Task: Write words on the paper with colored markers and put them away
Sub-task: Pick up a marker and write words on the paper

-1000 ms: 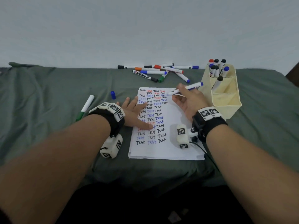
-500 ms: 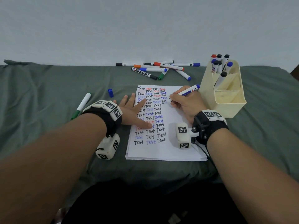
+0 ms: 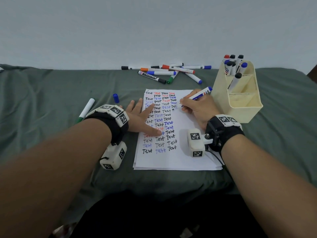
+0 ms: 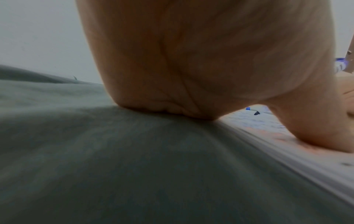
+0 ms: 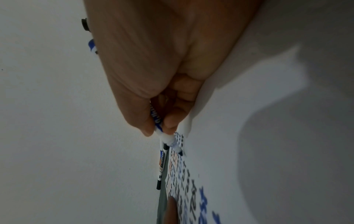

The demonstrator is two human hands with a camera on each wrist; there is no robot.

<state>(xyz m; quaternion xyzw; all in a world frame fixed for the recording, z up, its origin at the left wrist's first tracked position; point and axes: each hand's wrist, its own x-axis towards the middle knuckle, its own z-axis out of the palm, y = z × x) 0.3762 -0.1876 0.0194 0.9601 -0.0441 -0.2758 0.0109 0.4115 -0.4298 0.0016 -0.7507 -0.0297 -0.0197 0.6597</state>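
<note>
Grey-green cloth (image 3: 51,93), soft and creased, covers the counter before a plain pale wall.

Item 1: paper (image 3: 180,157), a thin white stack, flat, near the front edge; columns of "Test" in black, red and blue fill its left part.

Item 2: right hand (image 3: 197,109), fingers curled round a blue marker (image 3: 202,93), a slim white plastic barrel with a blue end. A second ago the marker was lifted clear of the sheet near the organizer; now its tip touches the paper at the right end of the upper rows, by the newest word. Judged: writing of a fresh word is under way, putting-away not yet begun.

Item 3: left hand (image 3: 142,117), fingers straight and spread, pressing the paper's left edge flat, unchanged in place.

Item 4: blue cap (image 3: 116,98), small cylinder, loose on the cloth beside the left hand.

Item 5: green marker (image 3: 86,108), lying left of that wrist.

Item 6: loose markers (image 3: 164,73), a scattered heap by the wall.

Item 7: organizer (image 3: 240,100), cream plastic, compartmented, several markers upright inside.
</note>
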